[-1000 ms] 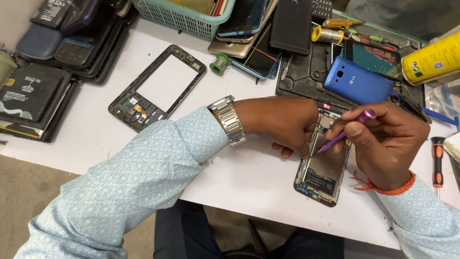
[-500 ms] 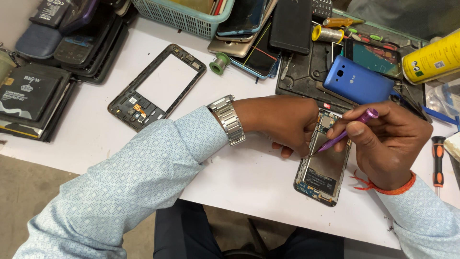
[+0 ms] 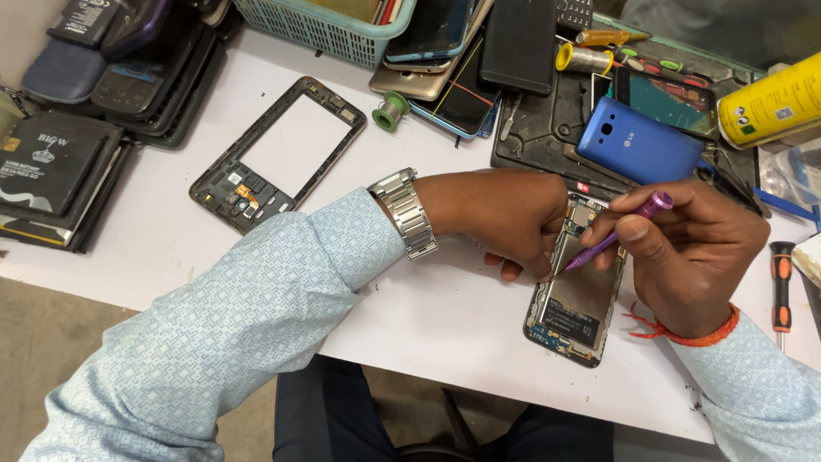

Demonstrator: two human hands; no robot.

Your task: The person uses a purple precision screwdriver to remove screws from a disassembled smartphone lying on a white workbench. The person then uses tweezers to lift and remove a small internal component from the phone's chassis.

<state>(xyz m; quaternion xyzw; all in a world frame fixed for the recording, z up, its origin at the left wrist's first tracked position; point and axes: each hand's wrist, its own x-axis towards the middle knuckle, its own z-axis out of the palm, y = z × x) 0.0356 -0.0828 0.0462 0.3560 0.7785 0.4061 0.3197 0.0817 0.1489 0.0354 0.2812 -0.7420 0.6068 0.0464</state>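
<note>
On white table (image 3: 445,316), left hand (image 3: 505,214) grips opened phone (image 3: 573,295), right hand (image 3: 693,248) pinches slim purple screwdriver (image 3: 611,242).

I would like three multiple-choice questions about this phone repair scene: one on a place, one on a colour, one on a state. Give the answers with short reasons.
1. Where does the empty phone frame lie?
A. left of the left hand
B. inside the basket
C. under the right hand

2. What colour is the screwdriver in the right hand?
A. yellow
B. purple
C. green

3. In what state is the opened phone under the hands?
A. back cover removed, insides showing
B. fully closed
C. lifted off the white table

Answers:
1. A: the frame lies flat on the white table, left of the left hand and apart from it.
2. B: the handle and shaft are purple.
3. A: the circuit board and metal plate are visible, and the phone lies flat on the table.
</note>
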